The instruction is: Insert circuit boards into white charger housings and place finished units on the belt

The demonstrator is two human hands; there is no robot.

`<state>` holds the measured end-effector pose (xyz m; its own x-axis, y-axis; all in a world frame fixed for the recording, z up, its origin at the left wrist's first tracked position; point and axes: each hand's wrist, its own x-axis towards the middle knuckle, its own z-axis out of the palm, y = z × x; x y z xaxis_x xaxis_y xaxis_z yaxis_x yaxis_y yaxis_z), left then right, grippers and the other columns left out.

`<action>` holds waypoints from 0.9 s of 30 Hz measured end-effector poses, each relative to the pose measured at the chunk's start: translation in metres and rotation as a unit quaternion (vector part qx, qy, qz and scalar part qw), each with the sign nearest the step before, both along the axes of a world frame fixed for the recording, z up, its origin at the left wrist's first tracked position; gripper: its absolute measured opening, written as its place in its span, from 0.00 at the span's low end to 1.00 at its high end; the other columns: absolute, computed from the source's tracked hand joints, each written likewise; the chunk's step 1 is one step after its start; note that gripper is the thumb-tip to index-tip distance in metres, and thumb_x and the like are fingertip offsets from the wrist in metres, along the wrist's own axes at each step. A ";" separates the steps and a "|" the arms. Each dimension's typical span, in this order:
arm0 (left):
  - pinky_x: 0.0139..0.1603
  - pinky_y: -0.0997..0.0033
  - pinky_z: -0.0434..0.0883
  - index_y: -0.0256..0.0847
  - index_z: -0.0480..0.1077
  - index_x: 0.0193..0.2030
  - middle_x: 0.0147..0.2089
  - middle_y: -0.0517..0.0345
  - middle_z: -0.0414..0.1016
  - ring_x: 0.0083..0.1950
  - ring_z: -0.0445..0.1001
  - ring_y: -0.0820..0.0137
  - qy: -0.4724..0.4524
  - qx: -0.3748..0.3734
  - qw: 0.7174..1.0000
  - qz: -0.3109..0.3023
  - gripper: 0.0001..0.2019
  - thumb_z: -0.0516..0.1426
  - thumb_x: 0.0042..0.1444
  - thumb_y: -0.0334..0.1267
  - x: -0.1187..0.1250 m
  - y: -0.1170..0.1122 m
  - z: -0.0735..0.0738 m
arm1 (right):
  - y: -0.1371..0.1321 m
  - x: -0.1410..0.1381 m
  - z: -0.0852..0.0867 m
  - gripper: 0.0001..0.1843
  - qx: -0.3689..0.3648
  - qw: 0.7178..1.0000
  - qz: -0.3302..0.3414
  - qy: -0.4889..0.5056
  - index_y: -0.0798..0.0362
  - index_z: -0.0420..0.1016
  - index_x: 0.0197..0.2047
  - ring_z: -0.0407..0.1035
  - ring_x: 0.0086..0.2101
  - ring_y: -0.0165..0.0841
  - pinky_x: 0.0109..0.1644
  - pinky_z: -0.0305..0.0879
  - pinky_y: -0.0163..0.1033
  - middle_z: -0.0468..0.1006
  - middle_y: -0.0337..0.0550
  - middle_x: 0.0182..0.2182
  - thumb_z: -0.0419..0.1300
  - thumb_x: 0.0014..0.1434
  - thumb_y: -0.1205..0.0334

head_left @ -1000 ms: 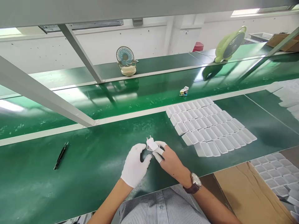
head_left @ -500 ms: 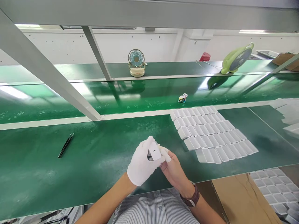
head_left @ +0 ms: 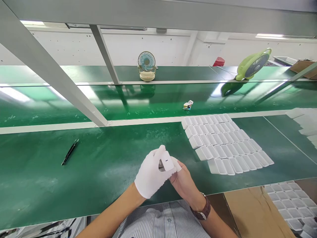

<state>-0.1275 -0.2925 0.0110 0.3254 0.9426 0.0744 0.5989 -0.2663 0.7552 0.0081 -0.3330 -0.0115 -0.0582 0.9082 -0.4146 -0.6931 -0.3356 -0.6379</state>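
My left hand (head_left: 152, 173), in a white glove, is closed around a small white plastic housing (head_left: 167, 161). A short dark slot shows on the end of the housing that faces me. My right hand (head_left: 182, 177) wears white finger covers on some fingertips and grips the same housing from the right side. Its far fingers are partly hidden behind the piece. Both hands are just above the green bench (head_left: 119, 175), near its front edge. Rows of white rectangular housings (head_left: 228, 145) stand to the right of my hands, side by side with their open sides up.
Black tweezers (head_left: 70, 152) lie on the bench at left. A small circuit board with white wires (head_left: 188, 105) lies on the shiny green belt (head_left: 153, 102) behind the rail. Two fans (head_left: 146, 66) stand farther back. A slanted metal post (head_left: 61, 72) rises at left. More white housings (head_left: 292, 201) sit below right, beside cardboard (head_left: 255, 211).
The circuit board has shifted left along the belt. My view has moved slightly. Both hands keep their grip on the housing, which is turned a little.
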 end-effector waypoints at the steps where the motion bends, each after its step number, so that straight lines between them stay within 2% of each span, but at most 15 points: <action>1: 0.52 0.57 0.78 0.49 0.61 0.68 0.60 0.49 0.73 0.57 0.76 0.57 0.013 0.017 1.000 -0.006 0.36 0.66 0.53 0.38 0.000 0.000 0.001 | 0.000 0.000 0.001 0.16 0.000 1.000 0.002 -0.001 0.49 0.81 0.50 0.68 0.32 0.29 0.33 0.66 0.34 0.80 0.41 0.39 0.67 0.63 0.50; 5: 0.48 0.58 0.77 0.46 0.65 0.64 0.55 0.49 0.77 0.51 0.77 0.58 0.075 0.080 0.994 -0.032 0.30 0.64 0.54 0.34 0.003 -0.003 0.007 | 0.001 -0.001 0.004 0.16 -0.007 1.000 0.006 -0.013 0.49 0.81 0.49 0.71 0.35 0.33 0.37 0.68 0.36 0.81 0.43 0.40 0.67 0.62 0.50; 7: 0.44 0.61 0.76 0.46 0.66 0.62 0.53 0.51 0.78 0.46 0.78 0.60 0.097 0.088 0.990 -0.045 0.27 0.62 0.54 0.34 0.005 -0.004 0.010 | 0.001 -0.001 0.004 0.15 -0.009 1.000 0.009 -0.018 0.48 0.82 0.48 0.71 0.35 0.33 0.37 0.67 0.36 0.81 0.43 0.40 0.67 0.62 0.50; 10: 0.43 0.60 0.75 0.46 0.66 0.62 0.53 0.51 0.78 0.44 0.77 0.60 0.107 0.082 0.989 -0.064 0.27 0.61 0.55 0.33 0.004 -0.005 0.013 | 0.000 -0.001 0.001 0.15 -0.006 1.000 0.012 -0.021 0.48 0.82 0.48 0.71 0.35 0.33 0.37 0.67 0.36 0.81 0.43 0.40 0.67 0.62 0.50; 12: 0.45 0.58 0.76 0.47 0.64 0.63 0.55 0.51 0.77 0.47 0.77 0.58 0.081 0.059 0.993 -0.069 0.30 0.63 0.53 0.36 0.002 -0.005 0.014 | 0.001 0.003 -0.001 0.17 0.004 0.999 0.012 -0.049 0.48 0.81 0.50 0.72 0.34 0.33 0.36 0.68 0.37 0.82 0.43 0.40 0.64 0.64 0.48; 14: 0.52 0.56 0.75 0.47 0.61 0.66 0.59 0.50 0.75 0.55 0.76 0.56 0.028 0.031 0.998 -0.049 0.35 0.66 0.51 0.38 -0.001 -0.003 0.013 | 0.003 0.010 -0.001 0.17 0.044 0.989 -0.008 -0.144 0.47 0.81 0.51 0.73 0.35 0.34 0.38 0.71 0.38 0.82 0.44 0.41 0.62 0.66 0.48; 15: 0.55 0.56 0.74 0.46 0.60 0.67 0.62 0.49 0.73 0.58 0.74 0.56 -0.001 0.015 0.999 -0.029 0.36 0.66 0.51 0.38 -0.003 -0.001 0.012 | 0.004 0.014 -0.001 0.16 0.084 0.973 -0.026 -0.213 0.47 0.81 0.52 0.74 0.38 0.36 0.40 0.72 0.40 0.82 0.44 0.43 0.62 0.66 0.49; 17: 0.55 0.58 0.74 0.46 0.62 0.66 0.61 0.51 0.73 0.58 0.75 0.59 -0.041 -0.036 0.998 -0.010 0.31 0.62 0.54 0.38 -0.006 0.005 0.008 | 0.007 0.021 0.001 0.13 0.189 0.913 -0.054 -0.358 0.46 0.82 0.52 0.75 0.46 0.38 0.47 0.74 0.41 0.80 0.45 0.49 0.63 0.66 0.54; 20: 0.41 0.66 0.74 0.46 0.73 0.53 0.44 0.58 0.78 0.42 0.76 0.66 -0.010 -0.131 0.989 -0.073 0.17 0.61 0.57 0.44 -0.010 0.020 0.001 | 0.008 0.029 0.004 0.14 0.307 0.800 -0.033 -0.515 0.45 0.79 0.55 0.74 0.51 0.37 0.53 0.75 0.43 0.77 0.47 0.54 0.60 0.68 0.61; 22: 0.35 0.69 0.69 0.44 0.76 0.40 0.34 0.61 0.74 0.35 0.72 0.68 0.045 -0.140 0.984 -0.102 0.14 0.63 0.53 0.51 -0.011 0.037 -0.003 | 0.007 0.032 0.003 0.17 0.335 0.727 -0.036 -0.598 0.46 0.76 0.59 0.73 0.54 0.37 0.57 0.75 0.45 0.76 0.49 0.56 0.58 0.69 0.63; 24: 0.34 0.70 0.66 0.43 0.75 0.32 0.29 0.62 0.71 0.33 0.69 0.68 0.072 -0.110 0.988 -0.076 0.16 0.66 0.47 0.53 -0.012 0.064 -0.006 | 0.003 0.037 -0.001 0.20 0.347 0.659 -0.070 -0.664 0.48 0.73 0.63 0.72 0.57 0.39 0.60 0.74 0.48 0.74 0.52 0.58 0.57 0.69 0.65; 25: 0.35 0.70 0.66 0.43 0.75 0.30 0.29 0.63 0.72 0.33 0.69 0.68 0.069 -0.094 0.992 -0.053 0.15 0.67 0.46 0.53 -0.013 0.082 -0.005 | 0.000 0.041 -0.004 0.21 0.348 0.630 -0.085 -0.689 0.50 0.72 0.64 0.71 0.58 0.40 0.61 0.74 0.50 0.74 0.54 0.59 0.57 0.69 0.66; 27: 0.38 0.69 0.67 0.42 0.75 0.33 0.31 0.62 0.74 0.36 0.71 0.67 0.060 -0.068 0.996 -0.005 0.15 0.66 0.48 0.52 -0.017 0.126 -0.001 | -0.008 0.049 -0.012 0.21 0.335 0.596 -0.094 -0.724 0.51 0.70 0.64 0.72 0.57 0.41 0.60 0.75 0.50 0.75 0.54 0.58 0.57 0.69 0.66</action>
<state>-0.1446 -0.1667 0.0097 0.3335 0.9381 -0.0937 0.6843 -0.1725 0.7085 0.0575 -0.3408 -0.0236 0.0479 0.8320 0.5527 0.7608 0.3282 -0.5600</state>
